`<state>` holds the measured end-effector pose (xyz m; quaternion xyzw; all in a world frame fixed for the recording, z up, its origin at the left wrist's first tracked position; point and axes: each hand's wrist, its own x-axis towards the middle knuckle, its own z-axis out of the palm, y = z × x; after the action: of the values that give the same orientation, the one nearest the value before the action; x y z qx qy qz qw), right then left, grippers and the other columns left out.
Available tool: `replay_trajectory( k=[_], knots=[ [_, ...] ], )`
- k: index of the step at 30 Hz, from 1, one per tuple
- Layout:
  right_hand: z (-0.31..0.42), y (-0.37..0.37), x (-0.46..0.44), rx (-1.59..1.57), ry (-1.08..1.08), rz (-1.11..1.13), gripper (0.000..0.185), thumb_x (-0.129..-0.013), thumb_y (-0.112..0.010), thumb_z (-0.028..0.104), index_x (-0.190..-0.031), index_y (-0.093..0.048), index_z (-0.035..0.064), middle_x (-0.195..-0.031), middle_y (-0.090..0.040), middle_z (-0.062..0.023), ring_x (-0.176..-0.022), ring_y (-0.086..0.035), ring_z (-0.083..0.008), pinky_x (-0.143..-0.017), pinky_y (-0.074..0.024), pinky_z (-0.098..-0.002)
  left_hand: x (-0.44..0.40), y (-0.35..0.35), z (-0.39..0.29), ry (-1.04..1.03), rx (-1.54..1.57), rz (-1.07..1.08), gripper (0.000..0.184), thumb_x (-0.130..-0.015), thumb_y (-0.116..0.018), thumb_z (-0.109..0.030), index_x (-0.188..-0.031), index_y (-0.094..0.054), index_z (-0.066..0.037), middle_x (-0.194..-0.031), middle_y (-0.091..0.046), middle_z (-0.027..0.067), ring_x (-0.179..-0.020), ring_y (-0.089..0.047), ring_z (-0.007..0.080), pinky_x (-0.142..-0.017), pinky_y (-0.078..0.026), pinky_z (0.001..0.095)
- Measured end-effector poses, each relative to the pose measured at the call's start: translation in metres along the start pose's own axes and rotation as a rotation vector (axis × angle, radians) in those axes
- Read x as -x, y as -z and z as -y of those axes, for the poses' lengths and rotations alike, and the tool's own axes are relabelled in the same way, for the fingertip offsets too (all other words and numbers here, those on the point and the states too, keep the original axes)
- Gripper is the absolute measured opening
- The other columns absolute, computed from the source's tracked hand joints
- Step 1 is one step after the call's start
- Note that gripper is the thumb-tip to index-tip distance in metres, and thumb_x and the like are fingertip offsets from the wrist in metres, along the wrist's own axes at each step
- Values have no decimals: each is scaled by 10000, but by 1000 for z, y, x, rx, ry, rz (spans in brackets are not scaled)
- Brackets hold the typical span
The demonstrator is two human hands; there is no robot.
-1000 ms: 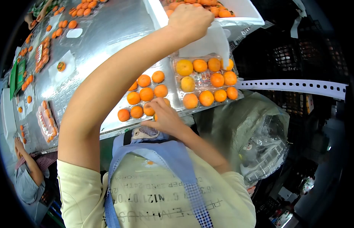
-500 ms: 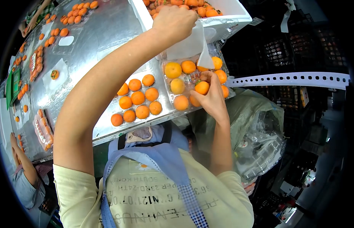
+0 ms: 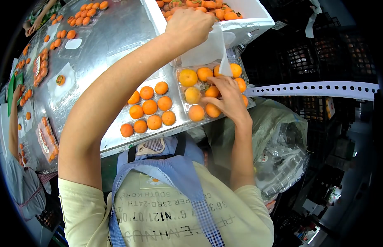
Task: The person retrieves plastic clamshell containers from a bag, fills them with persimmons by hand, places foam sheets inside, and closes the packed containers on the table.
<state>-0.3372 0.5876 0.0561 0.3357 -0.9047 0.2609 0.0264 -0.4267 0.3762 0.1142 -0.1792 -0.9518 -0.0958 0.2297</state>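
Note:
My left hand (image 3: 190, 27) is closed at the near wall of the white foam box (image 3: 249, 14), pinching a white sheet (image 3: 203, 51) that hangs below it. The box holds orange fruits. My right hand (image 3: 230, 99) is over the clear tray (image 3: 181, 96) on the right, its thumb and fingers around an orange fruit (image 3: 212, 91). Other fruits sit in this tray, some partly hidden by the sheet and my right hand. To its left, a second group of orange fruits (image 3: 150, 107) stands in rows near the table edge, partly covered by my left forearm.
On the metal table (image 3: 121, 24) are a packed tray with a label (image 3: 47, 140), a fruit on white paper (image 3: 60, 80) and a green container (image 3: 12, 92). Another person's arm (image 3: 13, 123) reaches in at left. A plastic bag (image 3: 282, 156) hangs right; a perforated strip (image 3: 315, 88) extends rightward.
First my right hand moved from the left group to the right tray with a fruit; that fruit now sits lower in the tray, its stem side hidden. The person at left has reached forward.

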Motion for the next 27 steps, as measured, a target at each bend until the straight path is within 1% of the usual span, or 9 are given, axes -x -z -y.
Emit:
replay_trajectory(
  k=[4, 7, 10, 13, 16, 19, 22, 25, 27],
  knots=[
    [-3, 8, 3, 40, 18, -2, 460, -631, -759, 208, -1049, -624, 72, -1014, -619, -96, -1047, -500, -276, -910, -376, -376, 0, 1, 1, -7, 0, 16, 145, -790, -587, -216, -787, -626, -76, -679, -634, 135, -665, -637, 309, -564, -498, 423],
    [5, 19, 2, 101, 41, 5, 409, -624, -744, 183, -1000, -630, 71, -970, -618, -78, -1008, -499, -270, -897, -361, -395, -1, 1, 1, 14, -9, 23, 146, -788, -588, -216, -790, -627, -75, -682, -635, 134, -669, -637, 309, -570, -498, 427],
    [5, 15, 3, 150, -16, 74, 399, -613, -746, 185, -976, -625, 72, -956, -616, -77, -995, -495, -269, -888, -363, -387, -1, 0, 1, 3, -1, 18, 148, -789, -590, -218, -793, -629, -75, -688, -637, 134, -671, -637, 309, -571, -496, 433],
    [4, 12, 1, 132, -74, 63, 395, -608, -748, 182, -964, -618, 70, -938, -606, -81, -973, -493, -272, -877, -369, -382, -1, -1, 1, -1, -3, 18, 156, -796, -586, -226, -792, -629, -76, -692, -638, 134, -668, -637, 312, -572, -495, 435],
    [2, 6, 0, 68, -76, 76, 394, -612, -746, 177, -966, -613, 66, -930, -597, -83, -954, -491, -278, -871, -372, -377, -1, 0, 0, 19, -6, 55, 173, -805, -580, -240, -801, -629, -75, -696, -640, 132, -678, -638, 314, -573, -495, 429],
    [3, 8, 0, 123, -28, 54, 378, -620, -748, 171, -967, -630, 77, -929, -588, -82, -940, -493, -270, -866, -378, -380, -1, 2, -1, 32, -13, 73, 184, -815, -575, -255, -817, -631, -80, -704, -642, 133, -691, -638, 318, -586, -496, 434],
    [8, 18, -3, 249, 51, 51, 375, -630, -734, 160, -982, -635, 75, -943, -591, -68, -956, -492, -261, -884, -375, -377, -2, 6, -5, 58, -58, 115, 184, -821, -574, -263, -832, -633, -89, -716, -645, 131, -704, -640, 315, -595, -494, 442],
    [2, 7, -8, 278, 166, 123, 360, -640, -720, 143, -984, -637, 74, -951, -597, -56, -972, -493, -251, -889, -373, -370, -3, 6, -4, 49, -54, 112, 181, -824, -575, -267, -835, -635, -97, -729, -648, 123, -706, -640, 314, -600, -494, 447],
    [1, 4, -9, 245, 163, 143, 374, -650, -702, 105, -1015, -631, 59, -986, -612, -61, -1002, -501, -259, -894, -379, -367, -3, 6, -4, 52, -38, 120, 188, -827, -573, -273, -834, -634, -95, -733, -648, 117, -704, -634, 317, -598, -489, 448]
  ],
)
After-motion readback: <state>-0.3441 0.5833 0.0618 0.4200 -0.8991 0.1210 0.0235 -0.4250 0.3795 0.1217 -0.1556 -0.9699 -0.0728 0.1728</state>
